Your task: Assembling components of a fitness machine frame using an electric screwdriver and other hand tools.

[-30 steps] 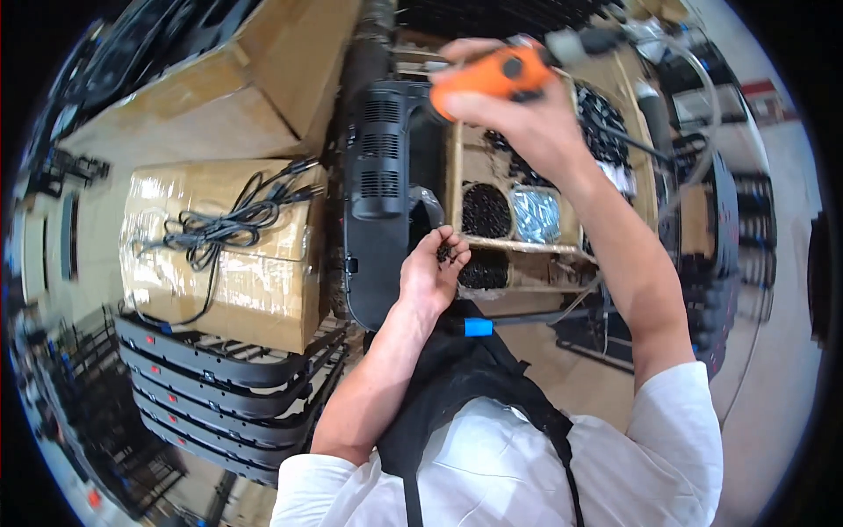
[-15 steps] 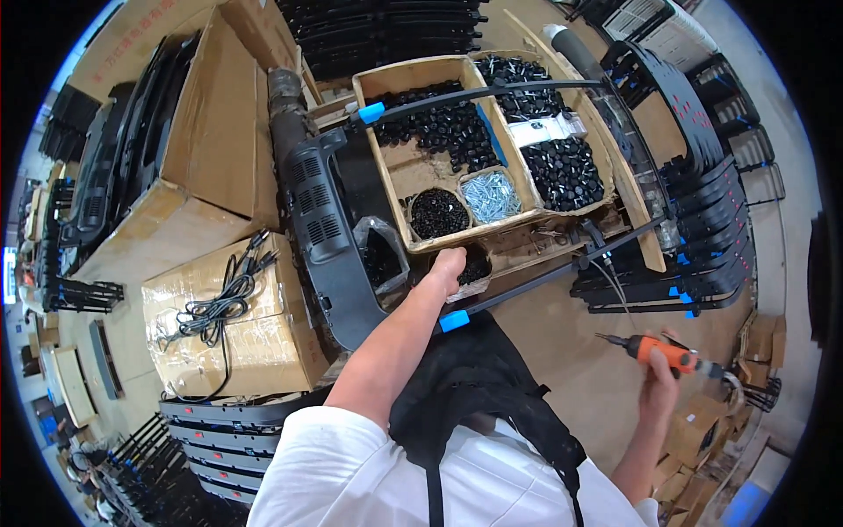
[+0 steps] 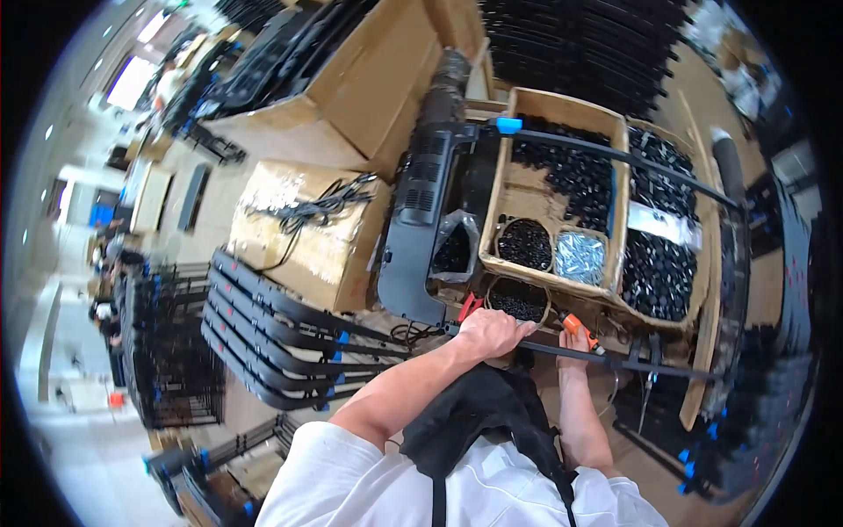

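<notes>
My left hand point(image 3: 493, 335) is closed at the near bar of a black tubular frame point(image 3: 650, 362). Its fingertips point right, and whatever they pinch is too small or hidden to make out. My right hand point(image 3: 575, 348) grips an orange power screwdriver point(image 3: 581, 331) just right of it, against the same bar. Just beyond the left hand is a small container of black screws point(image 3: 516, 304). A red-handled tool point(image 3: 471, 306) lies beside that container. The frame spans a grey-black plastic panel point(image 3: 413, 224) and a cardboard tray point(image 3: 502, 195) of parts.
Black caps point(image 3: 584, 189) and silver screws point(image 3: 580, 256) fill parts of the tray. A plastic bag point(image 3: 457, 250) lies left of it. Further left are a taped carton point(image 3: 294, 228) with a coiled black cable point(image 3: 320, 204) and stacked black frames point(image 3: 281, 329). A wooden strip point(image 3: 708, 351) stands at the right.
My left hand has come out of the small screw container to the near bar. My right hand has brought the screwdriver in from the right. The view has swung left.
</notes>
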`<move>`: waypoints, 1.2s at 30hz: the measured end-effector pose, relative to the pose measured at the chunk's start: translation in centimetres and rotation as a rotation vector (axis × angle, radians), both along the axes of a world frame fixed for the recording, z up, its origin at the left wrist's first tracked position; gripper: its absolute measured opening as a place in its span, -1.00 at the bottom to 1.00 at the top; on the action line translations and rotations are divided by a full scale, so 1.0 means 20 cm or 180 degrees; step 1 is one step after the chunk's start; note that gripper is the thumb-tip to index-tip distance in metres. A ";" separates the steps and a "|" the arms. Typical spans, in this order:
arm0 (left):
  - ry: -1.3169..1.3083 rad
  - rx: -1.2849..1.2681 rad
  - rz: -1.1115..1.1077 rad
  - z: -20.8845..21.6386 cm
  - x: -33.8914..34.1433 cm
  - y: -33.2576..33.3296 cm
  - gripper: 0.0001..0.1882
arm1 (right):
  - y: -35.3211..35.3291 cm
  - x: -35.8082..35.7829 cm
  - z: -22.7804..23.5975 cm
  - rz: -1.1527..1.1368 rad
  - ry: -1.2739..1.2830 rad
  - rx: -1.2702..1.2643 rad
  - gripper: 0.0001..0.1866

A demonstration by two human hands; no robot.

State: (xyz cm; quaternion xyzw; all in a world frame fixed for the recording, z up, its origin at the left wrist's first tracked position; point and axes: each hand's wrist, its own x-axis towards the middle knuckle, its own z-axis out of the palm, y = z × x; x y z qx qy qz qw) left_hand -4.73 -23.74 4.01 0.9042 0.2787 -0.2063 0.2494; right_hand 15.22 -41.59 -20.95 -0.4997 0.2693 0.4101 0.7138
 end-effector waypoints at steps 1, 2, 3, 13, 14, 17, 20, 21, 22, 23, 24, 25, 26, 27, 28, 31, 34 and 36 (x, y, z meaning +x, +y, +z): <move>0.0004 -0.0011 0.0076 0.00 0.03 -0.01 -0.31 | -0.01 0.03 0.00 0.0198 0.0159 0.0066 -0.62; 0.0126 0.0011 0.0208 0.02 0.03 -0.01 -0.34 | -0.02 0.02 0.04 0.0689 0.0422 0.0066 -0.65; 0.0232 0.0018 0.0318 0.03 0.03 -0.01 -0.37 | -0.09 0.02 0.11 0.1160 0.0669 0.0049 -0.67; -0.2481 0.0797 0.1943 0.17 -0.10 -0.43 -0.72 | 0.84 0.72 1.64 0.4736 -0.3694 -0.0076 -0.62; -0.1893 0.0103 0.2487 0.19 -0.11 -0.51 -0.69 | 1.12 0.89 1.49 0.4357 -0.5149 0.0103 -0.56; -0.1638 -0.2095 0.4354 -0.06 -0.19 -0.63 -0.33 | 1.84 1.20 1.17 0.3266 -0.7583 -0.0400 -0.41; -0.3270 -0.2676 0.5468 -0.15 -0.13 -0.54 -0.19 | 2.20 1.35 0.96 0.5397 -0.5589 -0.0970 -0.27; -0.3377 -0.2577 0.5563 -0.19 -0.13 -0.51 -0.19 | 2.25 1.27 0.93 0.5538 -0.5589 -0.1234 -0.18; -0.3727 -0.3277 0.5886 -0.21 -0.11 -0.47 -0.22 | 2.27 1.25 0.95 0.5562 -0.5225 -0.1227 -0.18; -0.4078 -0.4022 0.6144 -0.24 -0.09 -0.44 -0.25 | 2.27 1.25 0.98 0.5503 -0.5212 -0.1217 -0.19; -0.3930 -0.3770 0.6135 -0.30 -0.06 -0.44 -0.29 | 2.26 1.24 1.02 0.5428 -0.5186 -0.1231 -0.20; -0.3691 -0.3666 0.6162 -0.32 -0.07 -0.46 -0.33 | 2.23 1.17 1.07 0.5470 -0.5230 -0.1165 -0.20; -0.3700 -0.3681 0.6366 -0.25 -0.11 -0.46 -0.36 | 2.18 1.13 1.14 0.5245 -0.5429 -0.0974 -0.22; -0.3698 -0.3730 0.6595 -0.14 -0.15 -0.51 -0.37 | 2.14 1.09 1.20 0.5050 -0.5612 -0.0803 -0.23; -0.3724 -0.3762 0.6583 -0.06 -0.19 -0.55 -0.37 | 2.13 1.06 1.30 0.4827 -0.5973 -0.0461 -0.25; -0.4211 -0.3489 0.6264 0.08 -0.31 -0.68 -0.42 | 2.06 0.89 1.74 0.4597 -0.6284 0.0201 -0.35; -0.4737 -0.3033 0.6090 0.25 -0.50 -0.76 -0.49 | 1.92 0.66 2.21 0.4284 -0.6527 0.0303 -0.39; -0.5019 -0.2799 0.5905 0.39 -0.71 -0.83 -0.53 | 1.78 0.42 2.53 0.3953 -0.6804 0.0475 -0.42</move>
